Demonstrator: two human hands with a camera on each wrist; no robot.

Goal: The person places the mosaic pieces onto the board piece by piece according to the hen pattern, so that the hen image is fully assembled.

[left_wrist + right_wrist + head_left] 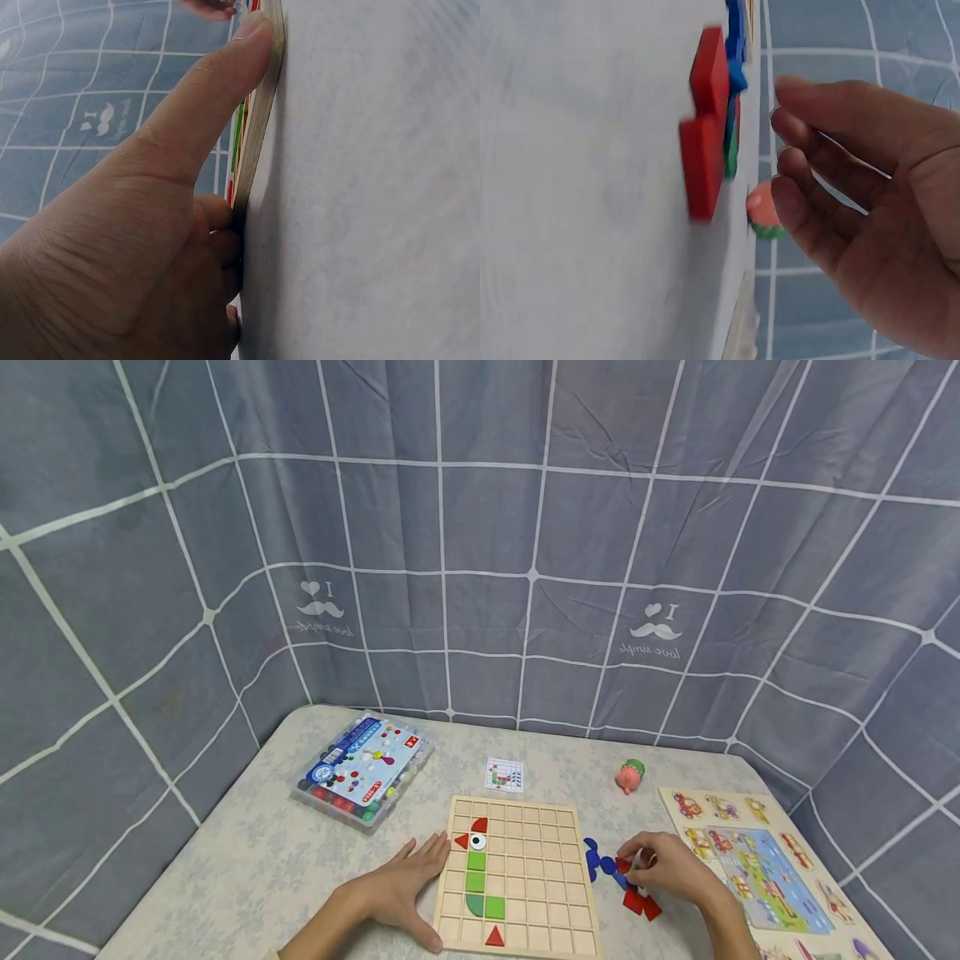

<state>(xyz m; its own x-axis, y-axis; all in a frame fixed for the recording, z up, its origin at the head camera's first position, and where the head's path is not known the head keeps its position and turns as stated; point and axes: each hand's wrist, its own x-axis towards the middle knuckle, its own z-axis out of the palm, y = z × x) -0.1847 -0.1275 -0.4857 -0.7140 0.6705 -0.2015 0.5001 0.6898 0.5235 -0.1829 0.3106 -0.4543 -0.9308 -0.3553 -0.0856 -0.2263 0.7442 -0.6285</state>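
A wooden grid board (540, 868) lies on the table with flat shapes in its left columns: red pieces, a white eye disc (477, 842), green squares (476, 882) and a green rounded piece (474, 905). My left hand (401, 889) rests against the board's left edge, thumb spread from the fingers; the left wrist view shows the thumb touching the wooden side. Right of the board lie blue pieces (592, 860) and red squares (703, 165). My right hand (671, 866) hovers over this pile, its fingers loosely bent; the right wrist view shows nothing between them.
A clear case of coloured beads (363, 768) stands at the back left. Behind the board lies a small pattern card (504, 774). A pink and green toy (630, 775) sits at the back right, near a picture puzzle board (772, 877). A grey curtain (487, 527) surrounds the table.
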